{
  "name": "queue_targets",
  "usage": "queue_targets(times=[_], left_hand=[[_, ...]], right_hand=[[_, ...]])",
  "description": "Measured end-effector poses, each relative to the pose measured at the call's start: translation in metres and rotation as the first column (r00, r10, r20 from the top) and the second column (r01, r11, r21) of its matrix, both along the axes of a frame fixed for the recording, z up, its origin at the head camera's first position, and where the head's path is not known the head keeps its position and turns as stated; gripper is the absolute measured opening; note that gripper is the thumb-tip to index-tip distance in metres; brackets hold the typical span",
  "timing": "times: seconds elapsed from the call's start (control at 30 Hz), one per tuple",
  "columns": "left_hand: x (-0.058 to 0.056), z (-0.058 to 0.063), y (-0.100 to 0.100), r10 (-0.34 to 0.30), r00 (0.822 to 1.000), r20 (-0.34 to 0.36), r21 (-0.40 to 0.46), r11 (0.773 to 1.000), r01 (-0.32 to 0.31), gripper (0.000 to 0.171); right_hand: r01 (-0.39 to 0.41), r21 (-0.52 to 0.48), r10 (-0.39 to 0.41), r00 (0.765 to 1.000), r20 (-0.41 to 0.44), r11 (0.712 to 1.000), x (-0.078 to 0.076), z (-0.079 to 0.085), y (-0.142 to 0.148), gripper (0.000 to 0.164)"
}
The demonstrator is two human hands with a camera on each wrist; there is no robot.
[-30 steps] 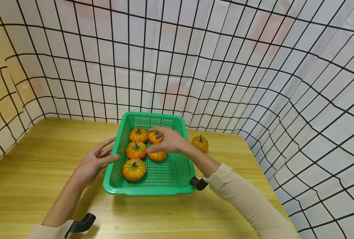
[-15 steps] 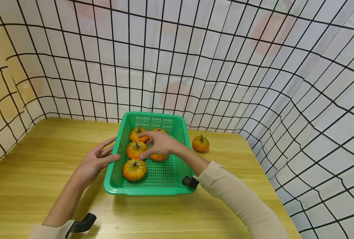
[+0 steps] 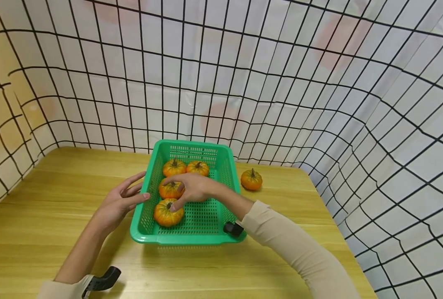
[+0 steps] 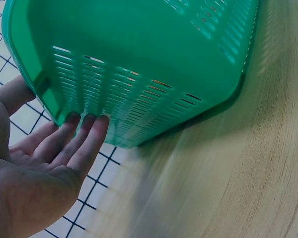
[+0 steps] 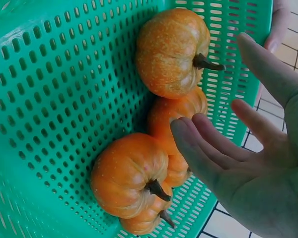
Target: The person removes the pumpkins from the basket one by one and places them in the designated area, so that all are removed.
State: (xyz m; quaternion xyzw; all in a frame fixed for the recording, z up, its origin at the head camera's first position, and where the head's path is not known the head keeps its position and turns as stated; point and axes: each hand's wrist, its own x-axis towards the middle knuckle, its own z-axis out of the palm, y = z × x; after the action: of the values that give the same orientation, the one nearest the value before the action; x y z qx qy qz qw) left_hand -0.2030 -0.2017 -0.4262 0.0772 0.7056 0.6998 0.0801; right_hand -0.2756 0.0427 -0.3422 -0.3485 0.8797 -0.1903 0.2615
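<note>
A green perforated plastic basket (image 3: 184, 239) stands on the table with several small orange pumpkins inside. My left hand (image 3: 117, 203) holds its left rim, thumb over the edge, and in the left wrist view the fingers (image 4: 92, 141) lie against the outer wall. Above the pumpkins is my right hand (image 3: 192, 187), fingers spread and thumb apart, nothing between them. It partly covers the middle-left pumpkin (image 3: 166, 192) and hides most of another. The thumb overlaps the front-left pumpkin (image 3: 167, 216) in the head view. At the back lie two pumpkins (image 3: 174, 167), (image 3: 198, 167) side by side.
One more pumpkin (image 3: 251, 179) sits on the wooden table (image 3: 281, 199) to the right of the basket. Black wire mesh (image 3: 221, 79) in front of white sheeting closes off the back and sides.
My right hand has moved from over the back-right pumpkins leftward and toward me, uncovering the back-right one. My left hand and the basket have stayed in place.
</note>
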Motion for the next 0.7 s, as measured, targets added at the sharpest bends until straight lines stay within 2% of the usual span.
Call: queue_targets(times=[0.5,0.7], left_hand=[[-0.0013,-0.0025,0.0007,0.003,1.000,-0.002,0.015,1.000,-0.003,0.075],[0.0006,-0.0006,0.0005,-0.002,1.000,-0.010,0.014,1.000,0.002,0.075]], right_hand=[[-0.074,0.111,0.072,0.997,0.022,0.991,-0.0019,-0.0069,-0.0055,0.076],[-0.078,0.131,0.076,0.997,0.018,0.988,-0.0023,-0.0081,-0.0075,0.076]])
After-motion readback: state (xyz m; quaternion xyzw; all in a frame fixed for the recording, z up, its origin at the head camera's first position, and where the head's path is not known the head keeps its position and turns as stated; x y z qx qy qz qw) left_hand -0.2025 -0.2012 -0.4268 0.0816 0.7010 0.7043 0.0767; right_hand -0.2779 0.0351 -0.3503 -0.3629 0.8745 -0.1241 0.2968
